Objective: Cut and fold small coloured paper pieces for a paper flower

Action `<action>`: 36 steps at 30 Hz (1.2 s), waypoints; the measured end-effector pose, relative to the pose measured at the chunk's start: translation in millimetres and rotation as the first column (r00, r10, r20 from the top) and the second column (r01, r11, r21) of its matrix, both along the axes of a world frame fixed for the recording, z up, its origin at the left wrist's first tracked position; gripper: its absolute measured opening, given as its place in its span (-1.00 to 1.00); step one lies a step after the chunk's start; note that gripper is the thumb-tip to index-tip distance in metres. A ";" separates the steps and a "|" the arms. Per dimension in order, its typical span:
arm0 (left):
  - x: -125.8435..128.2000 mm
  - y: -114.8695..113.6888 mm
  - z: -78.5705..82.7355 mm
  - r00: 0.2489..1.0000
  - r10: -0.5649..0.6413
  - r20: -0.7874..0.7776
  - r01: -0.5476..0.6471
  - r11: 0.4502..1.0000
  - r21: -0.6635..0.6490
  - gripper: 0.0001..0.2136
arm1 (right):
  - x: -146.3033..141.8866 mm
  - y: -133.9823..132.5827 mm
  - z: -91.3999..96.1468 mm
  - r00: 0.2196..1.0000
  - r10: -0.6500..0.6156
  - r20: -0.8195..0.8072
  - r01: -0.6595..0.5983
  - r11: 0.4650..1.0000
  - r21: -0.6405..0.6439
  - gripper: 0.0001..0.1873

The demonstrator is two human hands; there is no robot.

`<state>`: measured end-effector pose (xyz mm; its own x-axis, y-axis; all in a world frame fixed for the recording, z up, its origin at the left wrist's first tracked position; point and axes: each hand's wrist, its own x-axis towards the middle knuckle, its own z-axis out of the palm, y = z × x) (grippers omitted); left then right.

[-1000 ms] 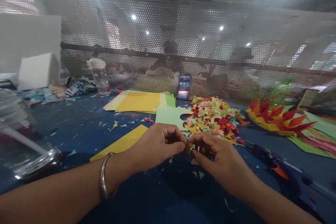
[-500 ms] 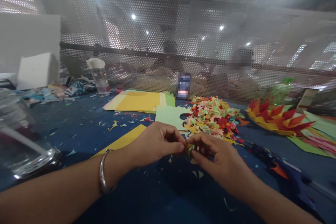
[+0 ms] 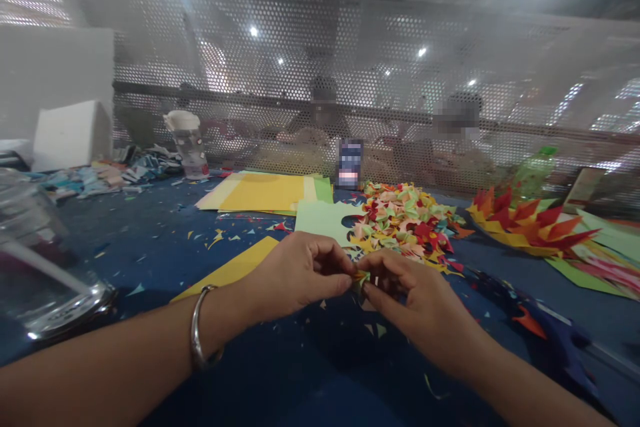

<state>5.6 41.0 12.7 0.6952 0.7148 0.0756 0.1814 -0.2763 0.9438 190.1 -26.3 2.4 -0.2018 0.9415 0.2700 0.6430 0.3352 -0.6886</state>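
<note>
My left hand and my right hand meet over the blue table, fingertips pinched together on one small folded paper piece, green with a bit of orange. A metal bangle circles my left wrist. Just beyond the hands lies a heap of small folded paper pieces in red, green, yellow and pink. A yellow paper sheet lies under my left hand's far side, and a light green sheet with cut-outs lies beside the heap.
A clear glass jar stands at the near left. Yellow sheets and a plastic cup lie further back, a spiky red-orange paper assembly at right. Paper scraps litter the table. Behind a perforated screen sit other people.
Both hands stay pinched on the small paper piece, with only slight finger shifts. Nothing else has moved.
</note>
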 end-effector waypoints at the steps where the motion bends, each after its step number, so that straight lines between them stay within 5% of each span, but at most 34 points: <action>1: 0.2 -0.7 0.4 1.000 0.001 -0.004 -0.001 1.000 0.004 -0.85 | 0.0 0.0 0.0 1.000 0.000 -0.001 0.000 1.000 0.001 -0.88; 9: 0.9 -4.9 3.9 0.997 0.041 -0.058 -0.037 0.996 0.081 -0.88 | 0.0 -0.5 -0.9 1.000 0.001 0.025 -0.001 1.000 0.025 -0.88; 21: -0.3 1.4 -0.2 0.999 0.018 -0.027 -0.020 0.997 -0.070 -0.90 | -0.6 0.9 -3.3 1.000 0.013 0.021 -0.014 1.000 0.020 -0.87; 36: -4.0 4.8 -5.7 0.998 -0.016 -0.053 0.015 1.000 -0.025 -0.91 | -4.3 -1.2 -0.3 0.999 0.019 0.046 -0.020 1.000 0.007 -0.84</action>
<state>1.6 45.8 7.0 0.7087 0.7052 0.0204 0.2276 -0.2559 0.9395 185.8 -27.5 2.1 -0.2324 0.9353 0.2668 0.6669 0.3529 -0.6563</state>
